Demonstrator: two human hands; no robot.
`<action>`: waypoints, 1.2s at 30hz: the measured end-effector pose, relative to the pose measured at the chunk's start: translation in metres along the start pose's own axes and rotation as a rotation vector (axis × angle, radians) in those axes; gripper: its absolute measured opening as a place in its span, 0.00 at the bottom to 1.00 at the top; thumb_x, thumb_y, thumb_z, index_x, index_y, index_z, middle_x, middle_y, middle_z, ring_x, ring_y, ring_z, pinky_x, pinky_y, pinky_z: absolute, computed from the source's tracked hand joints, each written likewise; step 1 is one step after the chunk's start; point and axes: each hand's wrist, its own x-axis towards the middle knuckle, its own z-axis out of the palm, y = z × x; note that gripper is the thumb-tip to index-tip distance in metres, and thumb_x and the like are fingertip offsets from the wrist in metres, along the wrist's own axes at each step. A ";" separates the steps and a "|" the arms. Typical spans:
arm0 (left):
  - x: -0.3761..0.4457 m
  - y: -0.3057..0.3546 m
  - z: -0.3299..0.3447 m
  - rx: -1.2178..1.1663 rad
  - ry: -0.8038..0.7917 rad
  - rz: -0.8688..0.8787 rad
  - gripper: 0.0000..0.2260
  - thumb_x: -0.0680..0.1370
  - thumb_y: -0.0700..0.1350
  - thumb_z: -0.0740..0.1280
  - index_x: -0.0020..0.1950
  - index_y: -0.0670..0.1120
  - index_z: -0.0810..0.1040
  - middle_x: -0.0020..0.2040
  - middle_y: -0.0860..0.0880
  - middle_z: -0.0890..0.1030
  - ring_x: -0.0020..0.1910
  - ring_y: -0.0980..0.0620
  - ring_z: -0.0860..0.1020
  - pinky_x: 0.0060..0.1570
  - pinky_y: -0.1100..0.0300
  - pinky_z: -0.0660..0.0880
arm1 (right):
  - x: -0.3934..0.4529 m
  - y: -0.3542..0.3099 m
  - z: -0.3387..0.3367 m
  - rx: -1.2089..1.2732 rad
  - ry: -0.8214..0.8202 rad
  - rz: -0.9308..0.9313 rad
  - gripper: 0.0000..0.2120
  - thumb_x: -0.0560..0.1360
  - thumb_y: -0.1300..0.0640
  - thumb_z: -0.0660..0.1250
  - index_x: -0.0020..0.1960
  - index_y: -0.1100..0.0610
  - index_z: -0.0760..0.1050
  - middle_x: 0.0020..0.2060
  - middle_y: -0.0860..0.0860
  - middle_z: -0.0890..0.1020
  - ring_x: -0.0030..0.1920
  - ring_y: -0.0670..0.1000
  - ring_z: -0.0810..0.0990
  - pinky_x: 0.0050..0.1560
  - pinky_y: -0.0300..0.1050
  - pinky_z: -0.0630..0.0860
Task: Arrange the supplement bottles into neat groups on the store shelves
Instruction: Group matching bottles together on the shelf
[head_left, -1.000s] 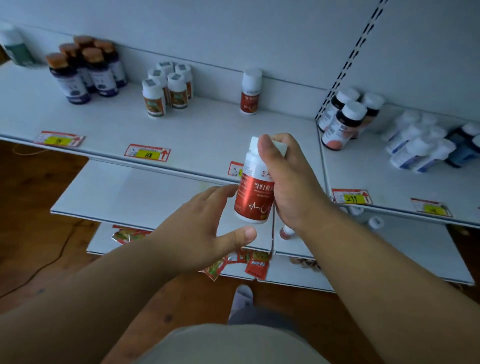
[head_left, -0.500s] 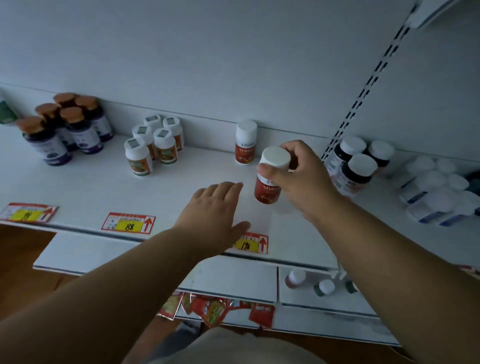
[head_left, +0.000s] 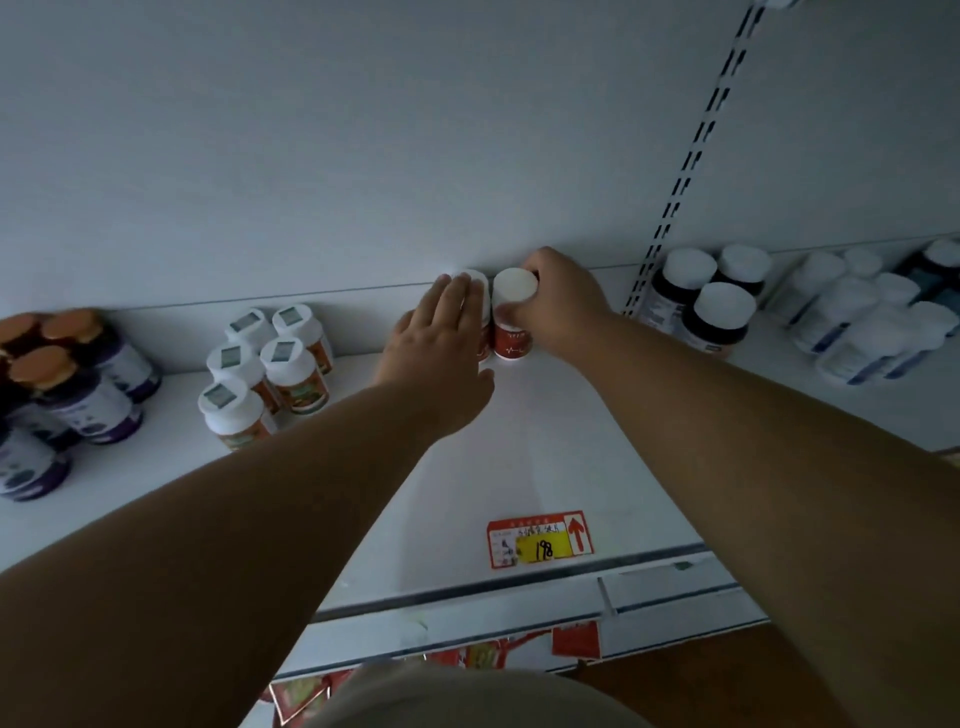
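While the right hand (head_left: 558, 306) grips a red-labelled white-capped bottle (head_left: 513, 317) at the shelf's (head_left: 571, 457) back edge, the flat, open-fingered left hand (head_left: 441, 338) steadies its twin (head_left: 480, 291), pairing them.

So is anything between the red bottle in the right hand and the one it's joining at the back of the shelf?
Nothing visible. The right hand grips the red bottle right beside the other red bottle at the back wall. The left hand lies flat on that one, hiding most of it; no other item sits between them.
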 end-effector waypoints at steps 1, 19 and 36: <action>0.001 -0.001 0.000 -0.016 0.003 0.002 0.41 0.77 0.56 0.63 0.79 0.45 0.41 0.80 0.47 0.45 0.79 0.48 0.42 0.75 0.53 0.47 | 0.002 0.000 0.002 0.013 0.011 0.011 0.22 0.69 0.50 0.77 0.57 0.58 0.74 0.50 0.53 0.79 0.48 0.53 0.76 0.44 0.43 0.66; -0.068 0.019 -0.012 -0.154 0.089 -0.021 0.39 0.77 0.56 0.65 0.80 0.46 0.48 0.80 0.46 0.50 0.78 0.45 0.50 0.75 0.48 0.53 | -0.117 0.014 -0.004 0.077 0.019 0.018 0.29 0.75 0.48 0.72 0.71 0.54 0.64 0.65 0.54 0.72 0.63 0.52 0.74 0.59 0.44 0.71; -0.260 0.180 0.038 -0.196 -0.065 -0.163 0.36 0.76 0.53 0.68 0.78 0.45 0.57 0.77 0.46 0.61 0.75 0.45 0.62 0.71 0.51 0.59 | -0.301 0.086 -0.059 0.242 -0.085 -0.169 0.16 0.77 0.52 0.69 0.62 0.54 0.72 0.55 0.47 0.75 0.54 0.44 0.75 0.54 0.37 0.74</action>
